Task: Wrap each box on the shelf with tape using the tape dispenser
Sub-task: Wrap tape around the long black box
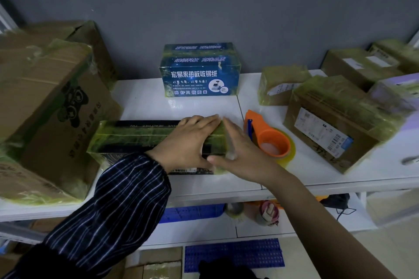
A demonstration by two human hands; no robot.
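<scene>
Pressing hands: left hand (192, 140) lies flat on top of the black box (140, 136); right hand (238, 154) stands edge-on against its right end. Fingers of both are straight and grip nothing, with the tips close together at the top right edge (the right hand is blurred).
Black box: at the front of the white shelf (181, 106), near its lip, banded in yellowish tape.
Black box print: upside down to the wearer; "HEALTHIER" and "YOU" legible, the rest under tape or hand.
Risk, tape: judged liable to crease or trap air at the corner if pressed unevenly; an unpressed end would lift.
Risk, box: a hard sideways push from the right hand could slide it leftward.
Tape dispenser (269, 138): orange, lying unheld on the shelf just beside the right hand.
Risk, dispenser: its blue cutter end lies nearest that hand; a careless reach could graze skin or knock it.
Brown box (317, 102): right, taped; white shipping label (322, 131) with barcode, print too small to read; handwriting illegible.
Carton (52, 106): left, taped; game-controller drawing, side lettering unreadable.
Blue box (199, 72): at the wall, taped; reads "宏易来热敏收银纸", "高端品质", "我们只做质量".
</scene>
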